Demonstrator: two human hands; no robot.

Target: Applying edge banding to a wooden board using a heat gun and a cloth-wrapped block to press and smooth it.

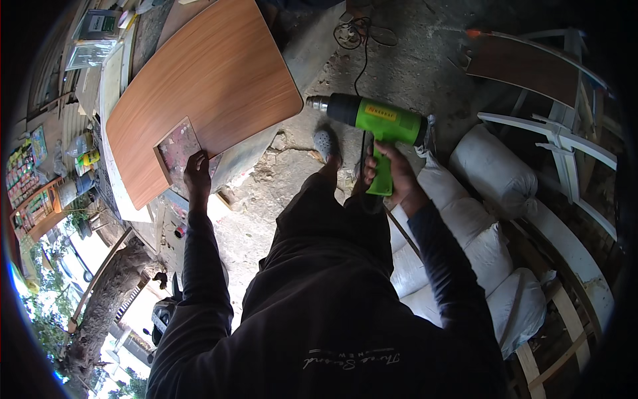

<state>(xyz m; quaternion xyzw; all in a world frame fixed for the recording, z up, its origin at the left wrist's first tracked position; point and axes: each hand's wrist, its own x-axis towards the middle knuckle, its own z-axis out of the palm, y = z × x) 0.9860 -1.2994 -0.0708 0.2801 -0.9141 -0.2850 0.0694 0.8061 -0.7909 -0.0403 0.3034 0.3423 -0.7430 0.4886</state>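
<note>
My right hand (395, 171) grips the handle of a green and black heat gun (392, 123). Its metal nozzle points left, close to the rounded right corner of a wood-grain board (219, 73). The board has a rectangular notch cut into its near edge, with a paint-stained surface (179, 151) showing through. At the notch's right corner, the fingers of my left hand (197, 174) are bent around the board's edge; the fingertips are partly hidden. A black cord (359, 70) runs from the heat gun area toward the far floor.
Stuffed white sacks (495, 173) are piled at my right, beside white frame pieces (565, 136) and a brown panel (522, 70). My foot in a grey clog (325, 143) stands on rough concrete. Cans and containers (100, 26) sit at the far left.
</note>
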